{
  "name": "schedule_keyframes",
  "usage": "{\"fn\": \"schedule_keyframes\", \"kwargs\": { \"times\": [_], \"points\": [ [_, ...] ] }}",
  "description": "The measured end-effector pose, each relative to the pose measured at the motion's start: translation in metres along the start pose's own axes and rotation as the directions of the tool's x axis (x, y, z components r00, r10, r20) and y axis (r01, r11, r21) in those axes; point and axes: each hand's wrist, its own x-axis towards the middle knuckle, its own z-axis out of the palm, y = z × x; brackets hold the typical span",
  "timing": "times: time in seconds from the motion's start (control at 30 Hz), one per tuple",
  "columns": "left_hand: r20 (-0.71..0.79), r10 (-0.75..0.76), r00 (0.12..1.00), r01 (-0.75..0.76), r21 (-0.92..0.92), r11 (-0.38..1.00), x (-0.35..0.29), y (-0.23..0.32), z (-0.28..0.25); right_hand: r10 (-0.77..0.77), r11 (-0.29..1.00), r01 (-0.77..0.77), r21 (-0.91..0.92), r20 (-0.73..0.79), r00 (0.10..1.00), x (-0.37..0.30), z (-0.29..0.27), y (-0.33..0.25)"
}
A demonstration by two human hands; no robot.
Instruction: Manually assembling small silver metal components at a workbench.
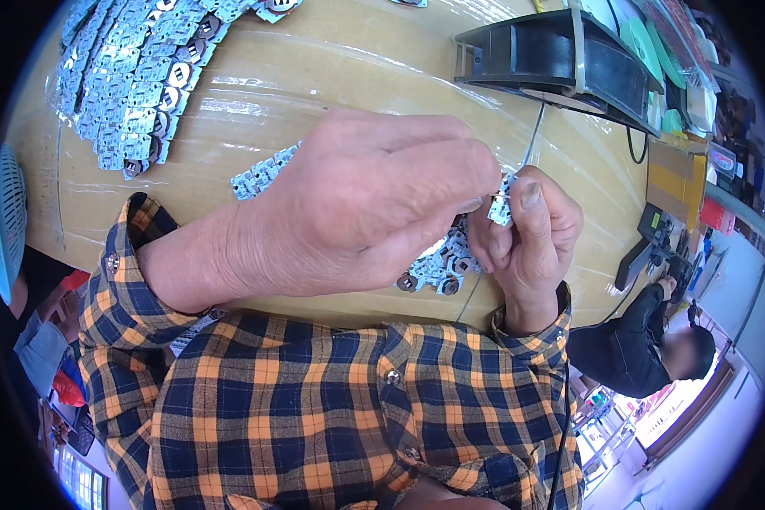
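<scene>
Circuit board (501, 211), small, flat and light blue, sits pinched in the bare right hand (537, 228), between thumb and fingers; the bare left hand (374, 191) bends over, fingertips bunched by the board; I can't tell what they grip; the flat tan table (340, 72) looks shiny and wrinkly.

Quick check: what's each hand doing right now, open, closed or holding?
Left hand: curled close to the small board; whether it grips anything cannot be told.
Right hand: closed, holding the small board.
</scene>
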Motion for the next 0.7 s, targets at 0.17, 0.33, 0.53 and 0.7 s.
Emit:
{"fn": "schedule_keyframes", "kwargs": {
  "times": [0.17, 0.33, 0.53, 0.7],
  "points": [
    [0.090, 0.005, 0.996, -0.004, -0.013, 1.000, 0.003, 0.001, -0.008, -0.047, 0.997, 0.046, -0.069, 0.000, 0.999, -0.001, -0.003, 0.001],
    [0.027, -0.340, 0.940, 0.335, -0.266, 0.904, 0.004, 0.005, -0.008, -0.313, 0.835, 0.371, -0.406, 0.203, 0.928, 0.006, -0.006, -0.002],
    [0.254, -0.361, 0.897, 0.425, -0.279, 0.861, 0.000, 0.006, -0.012, -0.327, 0.850, 0.333, -0.408, 0.085, 0.941, 0.002, -0.008, -0.002],
    [0.229, -0.346, 0.910, 0.396, -0.232, 0.888, -0.001, 0.005, -0.008, -0.398, 0.768, 0.422, -0.482, 0.157, 0.904, 0.004, -0.005, -0.002]
  ]
}}
